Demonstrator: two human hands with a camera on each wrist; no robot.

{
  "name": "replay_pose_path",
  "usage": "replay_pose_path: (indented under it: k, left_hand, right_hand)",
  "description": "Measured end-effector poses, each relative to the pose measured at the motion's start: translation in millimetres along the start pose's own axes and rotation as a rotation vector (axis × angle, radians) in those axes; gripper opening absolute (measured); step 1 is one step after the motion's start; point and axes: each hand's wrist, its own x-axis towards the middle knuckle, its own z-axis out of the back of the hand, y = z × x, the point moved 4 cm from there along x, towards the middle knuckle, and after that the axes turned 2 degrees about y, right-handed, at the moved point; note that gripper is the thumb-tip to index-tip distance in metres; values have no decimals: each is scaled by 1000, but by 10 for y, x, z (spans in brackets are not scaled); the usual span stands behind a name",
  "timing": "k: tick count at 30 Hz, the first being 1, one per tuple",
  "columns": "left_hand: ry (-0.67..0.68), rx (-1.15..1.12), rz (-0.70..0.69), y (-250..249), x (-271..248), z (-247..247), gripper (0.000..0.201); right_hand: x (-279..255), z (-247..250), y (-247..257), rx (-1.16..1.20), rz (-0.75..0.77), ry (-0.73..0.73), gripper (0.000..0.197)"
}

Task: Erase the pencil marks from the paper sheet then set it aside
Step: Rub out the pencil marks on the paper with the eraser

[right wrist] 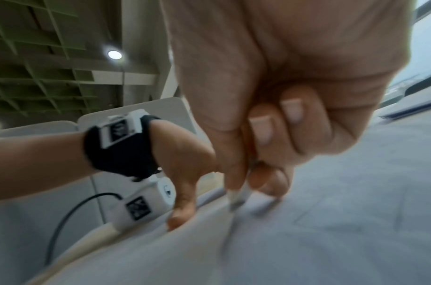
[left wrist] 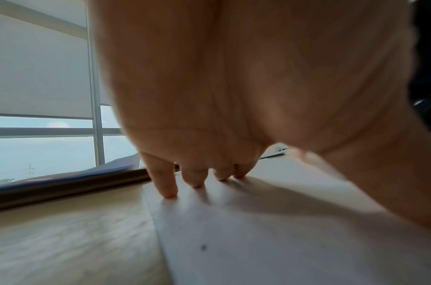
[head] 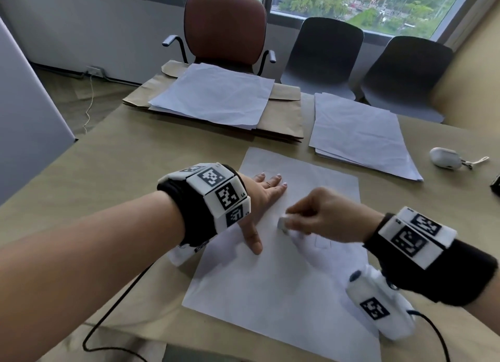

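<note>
A white paper sheet (head: 281,275) lies on the tan table in front of me, with faint pencil lines (head: 323,244) near its middle. My left hand (head: 263,196) lies flat on the sheet's left part, fingers straight and thumb spread, pressing it down; the left wrist view shows its fingertips (left wrist: 169,190) on the paper (left wrist: 270,231). My right hand (head: 311,212) pinches a small white eraser (head: 282,224) whose end touches the sheet. In the right wrist view the eraser (right wrist: 237,198) sticks out below the curled fingers onto the paper (right wrist: 307,241).
Two stacks of white sheets lie beyond: one (head: 213,96) on brown envelopes at the back left, one (head: 359,134) at the back right. A small white case (head: 445,158) sits at the right. Chairs (head: 224,28) stand behind the table. A black cable (head: 113,313) runs off the near edge.
</note>
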Motion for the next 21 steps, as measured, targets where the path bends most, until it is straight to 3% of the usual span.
replay_pose_path:
  k: [2, 4, 6, 8, 10, 14, 15, 19, 21]
  left_hand:
    - [3, -2, 1, -4, -1, 8, 129]
    - [3, 7, 0, -13, -10, 7, 129]
    - [-1, 8, -1, -27, -28, -4, 127]
    - [-8, 2, 0, -38, -43, -14, 126]
    - [-10, 2, 5, -46, -46, -15, 126]
    - [3, 19, 17, -26, -32, -18, 129]
    - [5, 26, 21, -25, -29, -25, 129]
    - [-12, 18, 13, -64, -65, -13, 125]
    - [-12, 14, 14, -81, -75, -10, 124]
  right_hand:
    - [-135, -108, 50, -47, 2, 173, 27]
    - [-155, -98, 72, -80, -5, 202, 19]
    - [-39, -15, 39, -78, -19, 47, 11]
    - [103, 67, -17, -34, -39, -159, 16]
    - [117, 67, 1, 3, -44, -230, 18]
    - [-79, -224, 195, 28, 62, 120, 17]
    - [-84, -236, 209, 18, 70, 125, 18]
    - [133, 28, 88, -18, -16, -220, 16]
    - [127, 40, 93, -18, -1, -235, 14]
